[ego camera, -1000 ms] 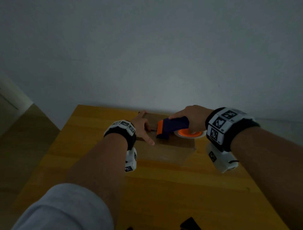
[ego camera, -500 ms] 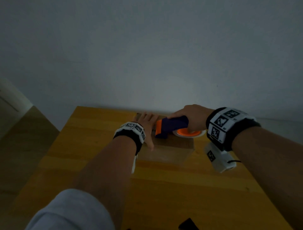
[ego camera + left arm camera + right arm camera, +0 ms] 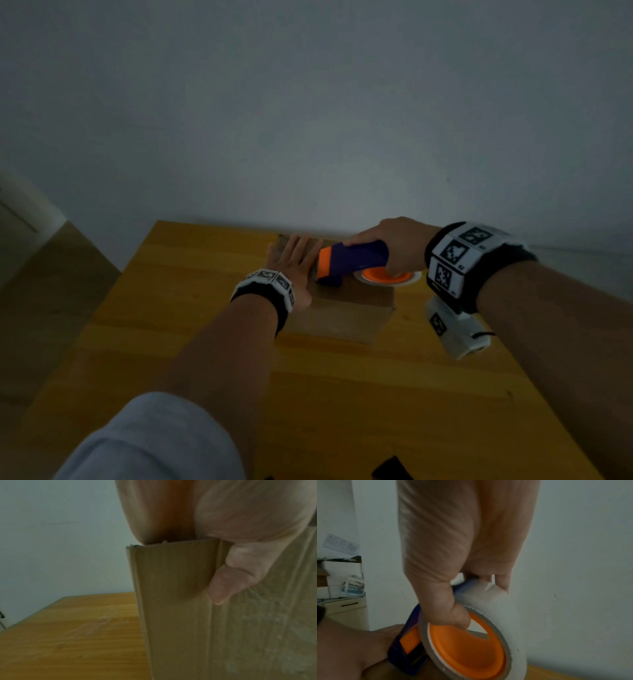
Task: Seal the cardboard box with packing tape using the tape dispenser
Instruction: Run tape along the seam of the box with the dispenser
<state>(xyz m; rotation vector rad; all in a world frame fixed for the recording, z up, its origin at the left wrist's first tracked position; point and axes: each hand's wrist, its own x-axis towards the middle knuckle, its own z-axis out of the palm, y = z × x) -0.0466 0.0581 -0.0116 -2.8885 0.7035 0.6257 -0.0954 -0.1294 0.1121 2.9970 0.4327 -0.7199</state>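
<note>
**Box top, taping in progress**

While the left hand (image 3: 291, 263) lay flat, fingers straight, on the cardboard box (image 3: 346, 315) at the counter's (image 3: 191, 274) far edge, the right hand (image 3: 394, 243) gripped the tape dispenser (image 3: 349, 262), fingers curled, nose on the box top.

A wooden table (image 3: 191, 308) with a yellow-orange grain stands against a plain pale wall (image 3: 308, 120). At its near edge lies a small dark object (image 3: 392, 470), too cut off to identify. In the right wrist view, a light cabinet with a dark drawer handle (image 3: 349, 604) stands in the background, white boxes and a bag (image 3: 352, 586) piled on top, and a printed sheet (image 3: 340, 545) is stuck to the wall above.
</note>
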